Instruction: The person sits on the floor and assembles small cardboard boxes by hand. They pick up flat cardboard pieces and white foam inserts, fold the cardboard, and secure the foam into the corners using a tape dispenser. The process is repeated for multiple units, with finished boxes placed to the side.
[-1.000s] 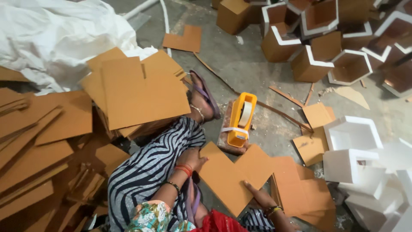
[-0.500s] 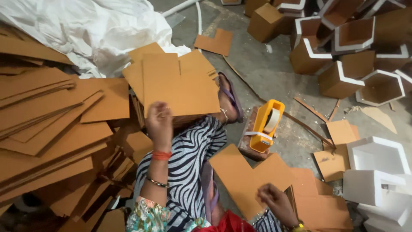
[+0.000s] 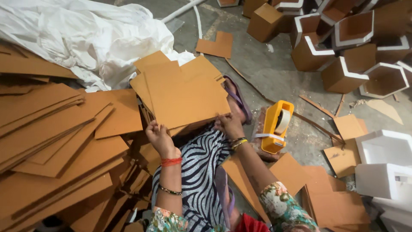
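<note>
On the far left we have a sloping heap of flat brown cardboard sheets [image 3: 56, 141], with a crumpled white plastic sheet [image 3: 86, 34] bunched above it. Our left hand [image 3: 159, 138] has come up off the lap and now pinches the lower left corner of a notched brown cardboard blank [image 3: 184, 96], fingers closed on its edge. Moving right, our right hand [image 3: 229, 124] has left the cut pieces by the knee and joined in, clamped on the lower right edge of that same blank. So both hands now share one sheet, held above the zebra-striped fabric [image 3: 199, 167] over our legs. That looks to us like a fresh blank just picked from the stack. Just right of it sits a yellow plastic tape dispenser [image 3: 277, 126] on the grey concrete floor [image 3: 274, 73], untouched. Farther right lie brown hexagonal boxes with white rims [image 3: 343, 47], and white foam blocks [image 3: 384, 167] at the edge.
</note>
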